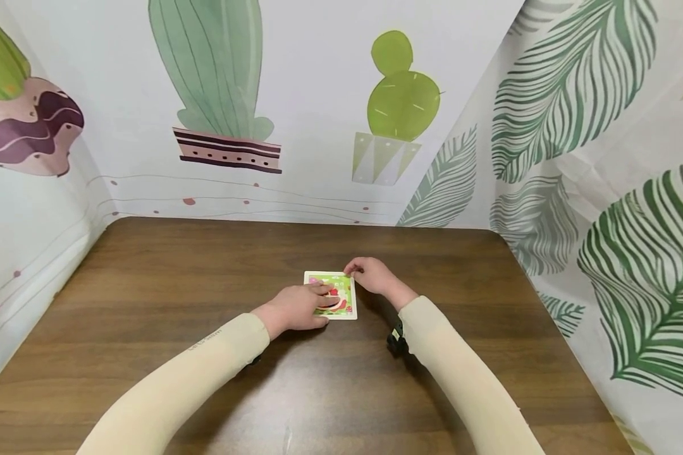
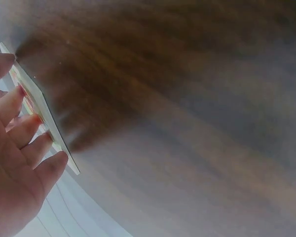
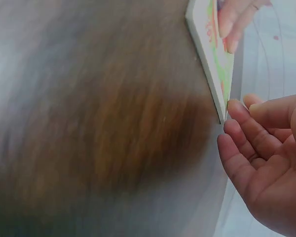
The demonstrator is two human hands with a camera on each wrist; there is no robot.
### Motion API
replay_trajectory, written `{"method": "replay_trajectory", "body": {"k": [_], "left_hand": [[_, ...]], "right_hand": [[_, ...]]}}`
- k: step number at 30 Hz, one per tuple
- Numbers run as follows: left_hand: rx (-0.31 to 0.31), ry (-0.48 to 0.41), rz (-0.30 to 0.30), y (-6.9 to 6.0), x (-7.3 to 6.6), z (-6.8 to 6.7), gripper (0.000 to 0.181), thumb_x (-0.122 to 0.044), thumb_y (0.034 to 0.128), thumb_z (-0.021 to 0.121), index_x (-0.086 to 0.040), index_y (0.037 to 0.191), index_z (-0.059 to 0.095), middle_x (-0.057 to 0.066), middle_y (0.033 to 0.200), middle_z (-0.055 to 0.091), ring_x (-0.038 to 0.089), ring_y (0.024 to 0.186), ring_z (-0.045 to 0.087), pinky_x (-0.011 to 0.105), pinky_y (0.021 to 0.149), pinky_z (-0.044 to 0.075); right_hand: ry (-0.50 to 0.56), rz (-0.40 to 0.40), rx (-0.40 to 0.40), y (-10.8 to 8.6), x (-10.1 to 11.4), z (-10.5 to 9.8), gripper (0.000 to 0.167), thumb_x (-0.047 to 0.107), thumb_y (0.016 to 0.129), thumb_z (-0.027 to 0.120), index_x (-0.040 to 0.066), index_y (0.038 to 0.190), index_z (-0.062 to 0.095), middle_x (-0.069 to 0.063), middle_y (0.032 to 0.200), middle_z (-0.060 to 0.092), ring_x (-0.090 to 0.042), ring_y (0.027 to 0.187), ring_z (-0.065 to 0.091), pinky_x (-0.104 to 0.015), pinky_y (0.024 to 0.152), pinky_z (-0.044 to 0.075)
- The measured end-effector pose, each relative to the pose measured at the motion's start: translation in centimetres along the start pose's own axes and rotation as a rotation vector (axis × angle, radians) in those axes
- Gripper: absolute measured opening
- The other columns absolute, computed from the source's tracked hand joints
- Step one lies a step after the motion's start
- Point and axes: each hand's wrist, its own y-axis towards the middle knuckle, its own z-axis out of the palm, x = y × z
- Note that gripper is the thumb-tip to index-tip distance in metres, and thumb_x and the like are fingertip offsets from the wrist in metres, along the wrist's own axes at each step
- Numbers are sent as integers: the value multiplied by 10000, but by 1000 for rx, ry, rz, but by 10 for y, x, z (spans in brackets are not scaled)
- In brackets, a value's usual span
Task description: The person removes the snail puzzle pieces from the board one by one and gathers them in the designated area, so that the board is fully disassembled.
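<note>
A small square picture board [image 1: 351,308] with a white rim and a green, red and pink picture lies flat on the brown table. My left hand [image 1: 298,306] rests on its left part, fingers straight and spread across the picture. In the left wrist view, the fingertips of the left hand [image 2: 19,148] meet the board's surface [image 2: 49,118]. At the board's far right corner is my right hand [image 1: 374,276], fingers bent. In the right wrist view, fingertips of the right hand [image 3: 266,153] are at the corner; whether thumb and finger pinch anything is unclear.
The wood-grain table [image 1: 205,265] spreads around the board on all sides. Behind it rises a white wall covering [image 1: 313,126] with cactus prints. Another covering with leaf prints [image 1: 649,272] runs along the right side. A black wrist device [image 1: 397,341] hangs under the right sleeve.
</note>
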Motion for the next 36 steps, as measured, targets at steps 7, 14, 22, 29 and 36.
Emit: {"method": "replay_trajectory", "body": {"k": [7,14,22,29,36], "left_hand": [[12,-24,-15,1,-1,-2,511,-346,936,632,-230,1434,622,81,1571,524,319,1471,486,477,1102,500],[3,-30,-22,2,-2,-4,498,-358,929,616,-224,1408,648,101,1556,538,384,1443,506,491,1116,491],[10,-51,-57,1,-4,-1,512,-363,922,632,-248,1421,634,80,1576,518,381,1462,486,490,1115,492],[-4,-44,-51,2,-3,-1,506,-359,899,638,-236,1389,663,84,1548,550,358,1441,518,483,1101,503],[-18,-33,-41,4,-3,-2,512,-367,889,621,-238,1382,669,62,1548,553,336,1439,525,465,1121,490]], "right_hand": [[63,28,-15,2,-1,2,193,63,997,565,13,1089,727,-169,1116,743,-315,1104,674,-470,1037,521],[91,57,-16,2,-3,3,193,64,1003,566,19,1105,724,-170,1133,735,-309,1117,665,-466,1041,518],[82,58,-30,1,-1,5,185,57,998,557,25,1068,724,-164,1106,729,-303,1096,663,-464,1031,518],[118,49,-40,0,0,7,157,51,979,593,12,1069,716,-169,1081,726,-290,1053,664,-437,994,530],[160,64,-45,-1,-1,4,159,45,980,605,1,1091,709,-181,1094,716,-291,1041,659,-410,943,543]]}}
